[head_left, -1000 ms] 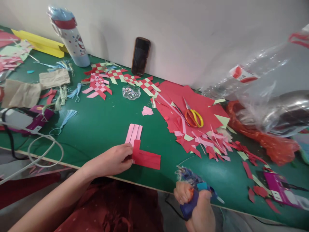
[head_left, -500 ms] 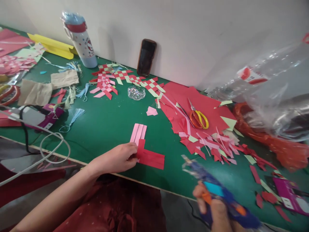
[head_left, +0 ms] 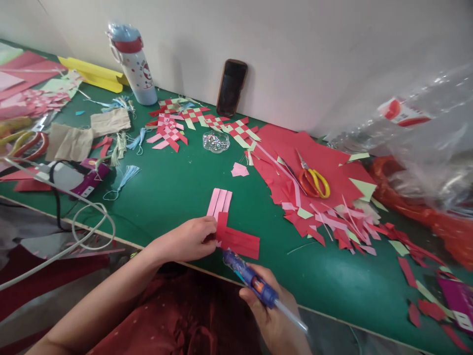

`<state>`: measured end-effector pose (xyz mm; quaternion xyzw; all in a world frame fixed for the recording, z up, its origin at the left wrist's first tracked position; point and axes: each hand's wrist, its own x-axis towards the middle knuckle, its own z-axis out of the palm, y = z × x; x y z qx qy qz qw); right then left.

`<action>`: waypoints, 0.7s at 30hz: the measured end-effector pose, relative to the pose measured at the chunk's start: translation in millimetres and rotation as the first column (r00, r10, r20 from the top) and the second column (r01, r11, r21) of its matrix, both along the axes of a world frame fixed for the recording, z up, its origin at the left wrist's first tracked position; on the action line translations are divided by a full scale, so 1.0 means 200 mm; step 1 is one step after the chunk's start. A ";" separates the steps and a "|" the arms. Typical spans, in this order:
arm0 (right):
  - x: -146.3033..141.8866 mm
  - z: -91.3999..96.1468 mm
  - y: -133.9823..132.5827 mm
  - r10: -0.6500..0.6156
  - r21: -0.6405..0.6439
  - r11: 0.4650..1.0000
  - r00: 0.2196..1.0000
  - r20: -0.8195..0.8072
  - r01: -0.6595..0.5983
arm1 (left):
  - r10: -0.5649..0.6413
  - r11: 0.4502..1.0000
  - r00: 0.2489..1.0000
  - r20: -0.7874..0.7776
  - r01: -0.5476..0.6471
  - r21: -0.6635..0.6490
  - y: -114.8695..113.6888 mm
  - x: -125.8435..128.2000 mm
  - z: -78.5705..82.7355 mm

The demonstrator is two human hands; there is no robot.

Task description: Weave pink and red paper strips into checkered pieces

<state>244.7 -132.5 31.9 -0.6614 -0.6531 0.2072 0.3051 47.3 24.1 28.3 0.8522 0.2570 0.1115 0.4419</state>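
Note:
My left hand (head_left: 194,237) is closed at the left end of some red paper strips (head_left: 240,241), fingertips pinching their edge. Pink paper strips (head_left: 220,201) lie side by side and stick out beyond the red ones, away from me. My right hand (head_left: 275,310) is wrapped round a blue glue gun (head_left: 251,281), with a clear glue stick (head_left: 291,315) protruding from its back. The gun's nozzle end is beside the lower edge of the red strips, close to my left fingertips; whether it touches the paper I cannot tell.
Scissors (head_left: 314,180) rest on red paper sheets (head_left: 321,158) among scraps. A dish of beads (head_left: 216,142), woven paper pieces (head_left: 170,132), a phone (head_left: 232,86) and a bottle (head_left: 136,69) stand or lie farther back. A white cable (head_left: 84,244) loops over the left front edge.
My right hand has brought the glue gun leftward from the right side to the red strips. My left hand still pinches the paper. The view has shifted slightly left.

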 end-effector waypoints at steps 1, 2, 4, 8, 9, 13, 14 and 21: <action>-0.01 0.00 0.01 0.002 -0.003 1.000 1.000 0.016 -0.002 | -0.001 1.000 1.000 0.004 0.001 -0.004 0.00 0.00 0.00; -0.02 0.01 0.02 0.002 -0.008 1.000 1.000 0.029 -0.001 | -0.003 1.000 1.000 0.004 0.003 -0.007 0.00 0.00 0.00; -0.03 0.01 0.03 -0.004 -0.020 1.000 0.999 0.050 0.005 | -0.009 1.000 1.000 -0.002 0.009 -0.016 0.00 0.00 0.00; -0.04 0.02 0.04 -0.006 -0.047 0.999 0.997 0.083 0.010 | -0.017 0.999 1.000 -0.001 0.017 -0.042 0.00 0.00 0.01; -0.04 0.03 0.05 -0.003 -0.048 0.999 0.996 0.087 0.008 | -0.015 0.999 1.000 0.000 0.015 -0.043 0.00 0.00 0.01; -0.05 0.05 0.06 0.003 -0.022 1.000 0.994 0.111 -0.001 | -0.013 0.999 1.000 0.002 0.013 -0.039 0.00 -0.01 0.00; -0.05 0.05 0.06 0.005 -0.019 1.000 0.993 0.118 -0.002 | -0.012 0.999 1.000 0.001 0.013 -0.037 0.01 -0.01 0.00; -0.06 0.03 0.04 -0.007 -0.049 0.999 0.992 0.126 0.013 | -0.001 1.000 1.000 -0.012 0.001 -0.031 0.00 -0.01 0.00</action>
